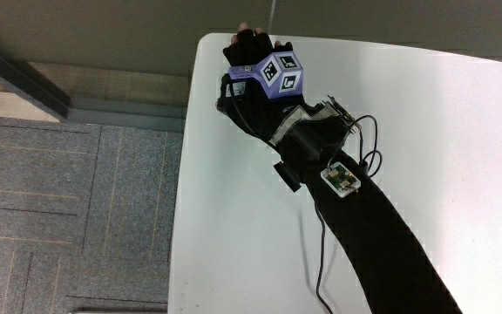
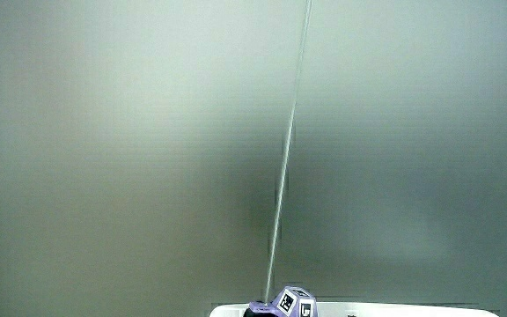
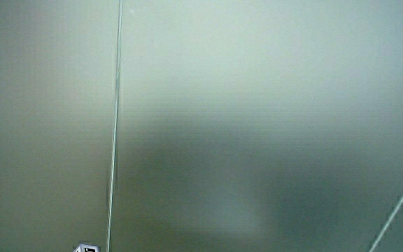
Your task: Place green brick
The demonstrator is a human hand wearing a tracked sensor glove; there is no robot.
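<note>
The gloved hand (image 1: pixel 253 48) reaches over the corner of the white table (image 1: pixel 447 122) that lies farthest from the person. The patterned cube (image 1: pixel 275 74) on its back is purple with black and white markers. The black-sleeved forearm (image 1: pixel 382 235) runs across the table toward the person. I see no green brick in any view; whatever lies under the hand is hidden. Both side views show mostly a pale wall, with only the cube (image 2: pixel 293 305) (image 3: pixel 86 248) peeking in at the lower edge.
A small circuit board (image 1: pixel 341 180) with thin wires sits on the wrist, and a dark cable (image 1: pixel 320 262) trails from it along the table. Grey carpet floor (image 1: pixel 77 201) lies beside the table's edge.
</note>
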